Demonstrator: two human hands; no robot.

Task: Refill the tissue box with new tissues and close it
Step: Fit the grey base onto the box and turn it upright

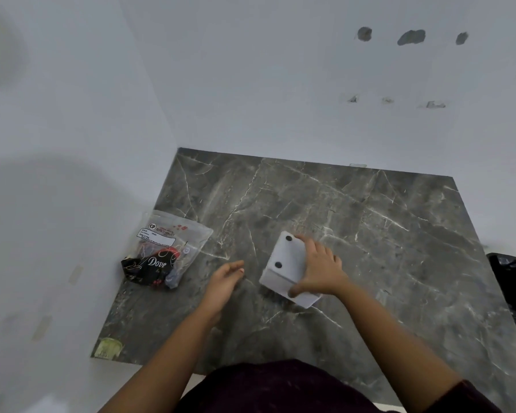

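Note:
A white tissue box (286, 263) lies on the dark marble counter (370, 234), bottom side up, with two black round feet showing on its top face. My right hand (319, 268) rests over the box's right side, fingers spread across the top and thumb against the near edge. My left hand (225, 278) hovers just left of the box, fingers apart, holding nothing. At the counter's left edge lies a clear plastic bag (167, 248) with a dark "Dove" pack inside.
White walls close the counter at the back and left. A black plastic bag (513, 287) sits off the right edge. A yellowish sticker (108, 347) marks the near left corner. My dark red clothing fills the bottom of the view.

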